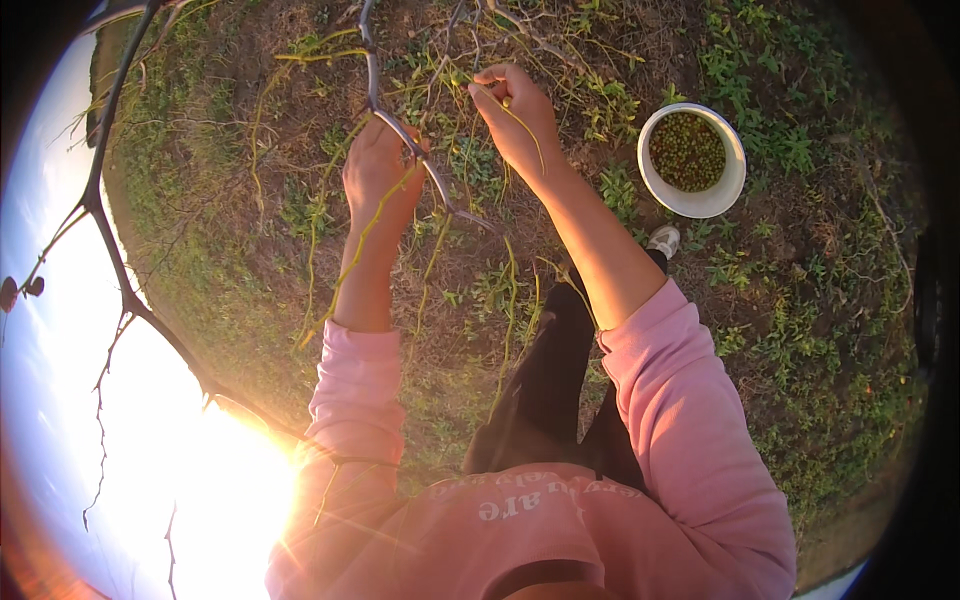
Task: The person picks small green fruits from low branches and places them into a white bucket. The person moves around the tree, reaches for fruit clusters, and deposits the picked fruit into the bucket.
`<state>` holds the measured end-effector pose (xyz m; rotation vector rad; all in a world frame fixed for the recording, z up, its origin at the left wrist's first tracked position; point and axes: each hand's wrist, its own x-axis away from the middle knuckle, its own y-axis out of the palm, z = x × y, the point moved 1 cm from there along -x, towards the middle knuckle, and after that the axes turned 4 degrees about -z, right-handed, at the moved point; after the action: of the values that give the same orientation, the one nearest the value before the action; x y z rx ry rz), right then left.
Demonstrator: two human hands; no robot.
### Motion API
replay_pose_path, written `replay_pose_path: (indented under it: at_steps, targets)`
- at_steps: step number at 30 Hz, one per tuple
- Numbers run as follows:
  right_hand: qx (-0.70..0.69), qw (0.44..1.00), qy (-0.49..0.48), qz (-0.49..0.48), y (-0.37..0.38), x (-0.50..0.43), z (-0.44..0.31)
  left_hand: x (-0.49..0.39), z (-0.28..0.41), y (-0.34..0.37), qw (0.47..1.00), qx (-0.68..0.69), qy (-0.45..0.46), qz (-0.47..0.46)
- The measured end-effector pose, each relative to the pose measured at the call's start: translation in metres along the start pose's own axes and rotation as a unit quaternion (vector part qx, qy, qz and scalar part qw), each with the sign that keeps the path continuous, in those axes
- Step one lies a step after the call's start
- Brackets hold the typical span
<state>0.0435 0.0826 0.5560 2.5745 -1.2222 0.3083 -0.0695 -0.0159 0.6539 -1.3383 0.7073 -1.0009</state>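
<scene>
My right hand (521,120) has thumb and forefinger pinched together on a thin green twig (525,127), which trails back over the hand towards the wrist. A small green fruit (457,78) hangs just left of those fingertips, and a yellowish one (507,101) shows by the curled fingers. My left hand (381,172) is raised at a grey, zigzag branch (401,131) that crosses in front of it. Its fingertips are mostly hidden, so whether they grip the branch or its twigs cannot be told. Slender yellow-green twigs (364,240) droop beside the left forearm.
A white bucket (733,176) with many small round green and brownish fruits (688,154) stands on the weedy ground to the right. Beside it is a shoe (664,241). Another bare, dark branch (112,247) arches along the left against bright sun. More twigs (525,30) spread at the top.
</scene>
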Motion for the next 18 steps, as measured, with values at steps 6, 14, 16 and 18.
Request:
replay_pose_path:
  at_steps: [6,14,16,18]
  targets:
    - [0.229,0.964,-0.134,0.031,0.006,-0.010,-0.002,0.004,-0.026,-0.023,0.903,0.385,-0.188,0.020]
    - [0.246,0.962,-0.115,-0.004,0.009,-0.015,-0.001,-0.057,-0.078,0.002,0.670,0.698,-0.238,-0.083]
    - [0.173,0.983,-0.051,-0.037,0.007,-0.010,0.001,-0.072,-0.080,0.020,0.722,0.636,-0.201,-0.182]
    - [0.117,0.993,-0.019,-0.024,0.006,-0.005,0.006,-0.084,-0.080,0.034,0.747,0.586,-0.171,-0.265]
